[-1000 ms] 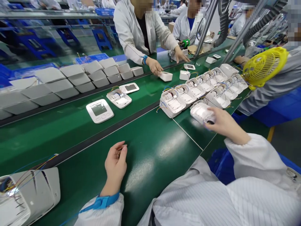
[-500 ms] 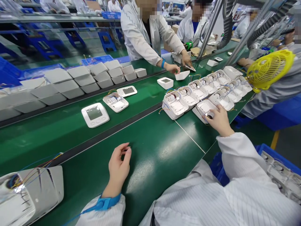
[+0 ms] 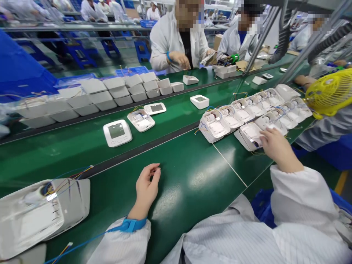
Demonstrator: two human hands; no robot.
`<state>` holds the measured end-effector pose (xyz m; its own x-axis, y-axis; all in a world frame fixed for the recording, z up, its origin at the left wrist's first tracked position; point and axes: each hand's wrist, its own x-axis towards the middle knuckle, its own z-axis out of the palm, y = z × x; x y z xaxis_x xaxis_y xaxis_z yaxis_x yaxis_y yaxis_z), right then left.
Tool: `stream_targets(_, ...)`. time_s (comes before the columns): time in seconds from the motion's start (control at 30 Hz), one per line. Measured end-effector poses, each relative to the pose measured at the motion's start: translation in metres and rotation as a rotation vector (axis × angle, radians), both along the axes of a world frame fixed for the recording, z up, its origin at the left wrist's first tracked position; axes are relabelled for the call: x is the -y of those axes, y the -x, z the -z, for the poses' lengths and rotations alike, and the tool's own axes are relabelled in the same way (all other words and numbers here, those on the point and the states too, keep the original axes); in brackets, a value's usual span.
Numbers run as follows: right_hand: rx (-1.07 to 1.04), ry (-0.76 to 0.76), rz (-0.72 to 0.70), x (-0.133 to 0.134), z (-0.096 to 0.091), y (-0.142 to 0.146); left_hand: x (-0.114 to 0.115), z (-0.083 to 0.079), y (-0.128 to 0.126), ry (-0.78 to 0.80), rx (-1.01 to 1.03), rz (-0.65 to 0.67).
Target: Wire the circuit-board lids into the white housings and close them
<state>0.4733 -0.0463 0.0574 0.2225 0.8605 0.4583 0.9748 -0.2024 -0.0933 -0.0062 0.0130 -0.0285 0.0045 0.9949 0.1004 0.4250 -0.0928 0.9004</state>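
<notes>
My left hand (image 3: 146, 187) rests on the green bench (image 3: 189, 183) with its fingers curled to the thumb; I see nothing in it. A blue wrist strap (image 3: 130, 224) circles that wrist. My right hand (image 3: 275, 146) reaches to the right, fingers closed on the near edge of an open white device shell (image 3: 249, 134) lying on the bench. This shell is the nearest of a row of open white shells with coloured wires (image 3: 255, 110).
The green conveyor belt (image 3: 68, 146) carries a white monitor face (image 3: 117, 132), an open shell (image 3: 140, 120) and further units (image 3: 200, 101). Grey-white cases (image 3: 90, 93) line its far side. A wired grey cover (image 3: 41, 214) lies near left. A yellow fan (image 3: 328, 93) stands right. Co-workers in white coats (image 3: 176, 44) work opposite.
My right hand brought the white shell down from a lifted position onto the bench beside the row. My left hand stayed put. The person opposite pulled both hands back from the belt.
</notes>
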Motion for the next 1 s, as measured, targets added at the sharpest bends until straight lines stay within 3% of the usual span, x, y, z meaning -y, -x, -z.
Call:
stream_targets(0.1,-0.119,-0.18,-0.062,-0.011,-0.017,0.064,-0.004,-0.005,-0.005,0.04,0.132,-0.058)
stream_targets(0.17,-0.27,-0.161,-0.323,-0.027,-0.009,0.122,-0.007,-0.007,-0.008,0.048,0.235,-0.083)
stream_targets(0.23,-0.439,0.023,-0.625,-0.052,0.011,0.182,-0.01,-0.007,-0.007,0.053,0.3,-0.097)
stream_targets(0.3,-0.506,0.171,-0.784,-0.089,0.035,0.238,-0.011,-0.006,-0.004,0.052,0.347,-0.098)
stream_targets(0.37,-0.458,0.223,-0.874,-0.135,0.053,0.287,-0.012,-0.006,0.0,0.048,0.404,-0.104)
stream_targets(0.5,-0.388,0.236,-0.9,-0.224,0.066,0.361,-0.015,-0.007,0.007,0.06,0.503,-0.159)
stream_targets(0.6,-0.36,0.253,-0.863,-0.26,0.071,0.386,-0.017,-0.007,0.01,0.088,0.575,-0.189)
stream_targets(0.7,-0.331,0.243,-0.832,-0.264,0.075,0.388,-0.018,-0.004,0.01,0.119,0.684,-0.242)
stream_targets(0.87,-0.291,0.178,-0.894,-0.219,0.075,0.379,-0.022,-0.005,0.012,0.155,0.932,-0.387)
stream_targets(1.0,-0.349,0.223,-1.242,-0.173,0.08,0.37,-0.028,-0.009,0.02,0.075,1.099,-0.459)
